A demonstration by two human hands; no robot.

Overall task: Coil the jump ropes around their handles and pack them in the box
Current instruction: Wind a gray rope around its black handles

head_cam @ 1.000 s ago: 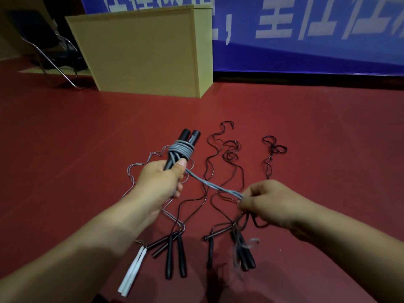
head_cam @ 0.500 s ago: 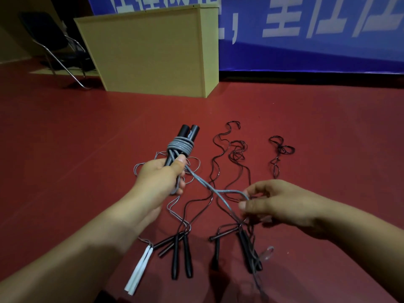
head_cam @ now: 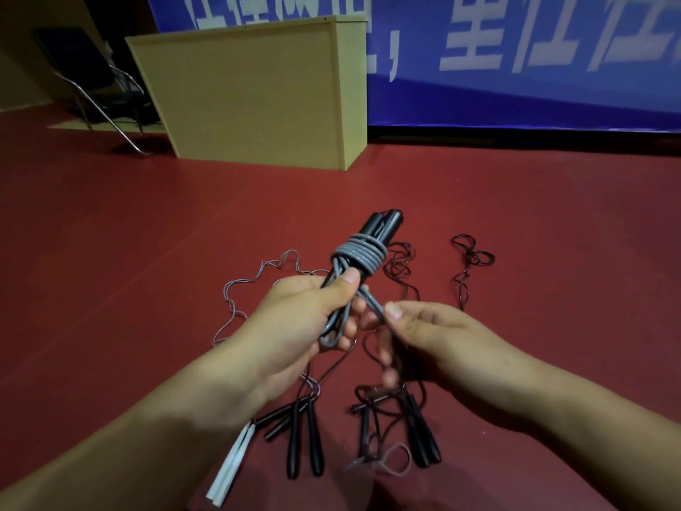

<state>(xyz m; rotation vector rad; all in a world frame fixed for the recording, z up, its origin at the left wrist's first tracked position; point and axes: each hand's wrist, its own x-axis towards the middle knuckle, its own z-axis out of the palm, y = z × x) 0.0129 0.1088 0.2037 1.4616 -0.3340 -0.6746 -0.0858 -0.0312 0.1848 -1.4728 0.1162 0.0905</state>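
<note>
My left hand [head_cam: 306, 322] grips a pair of black handles [head_cam: 379, 225] held together, with grey rope [head_cam: 359, 256] coiled several turns around them just above my thumb. A loop of the same grey rope hangs below my left fingers. My right hand [head_cam: 431, 337] pinches the free grey strand right next to my left fingers. On the red floor below lie more jump ropes: a white-handled one [head_cam: 232, 462], black handles [head_cam: 304, 444] in the middle and black handles [head_cam: 420, 429] to the right, with thin ropes trailing away from me.
A tall beige box [head_cam: 258, 101] stands on the floor ahead, left of centre. A metal-legged chair [head_cam: 99, 94] sits at the far left. A blue banner [head_cam: 516, 57] covers the back wall. Loose black rope ends [head_cam: 471, 260] lie to the right.
My right hand has moved left and up, bringing the grey strand close to my left hand. The slack between the hands has shortened. The view has shifted nearer to the handles.
</note>
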